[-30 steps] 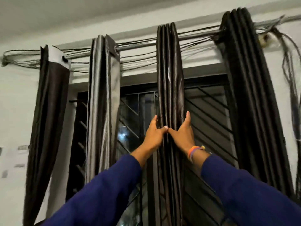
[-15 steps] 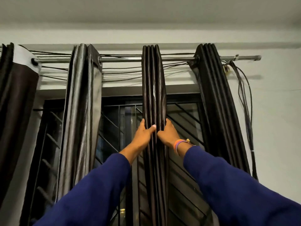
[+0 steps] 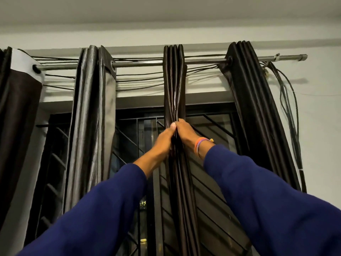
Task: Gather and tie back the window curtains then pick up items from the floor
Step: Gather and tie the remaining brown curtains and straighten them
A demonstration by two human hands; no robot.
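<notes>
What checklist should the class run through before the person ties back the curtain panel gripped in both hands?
1. Left hand grips the folds of the middle curtain panel: ok.
2. Right hand grips the same folds: ok.
3. Panel gathered into a tight bundle at the hands: ok.
4. Panel hanging on the curtain rod: ok.
5. Tie-back cord or band within reach: cannot tell; none is plainly visible.
6. Loose black cables along the rod clear of the bundle: not ok; they run behind it.
</notes>
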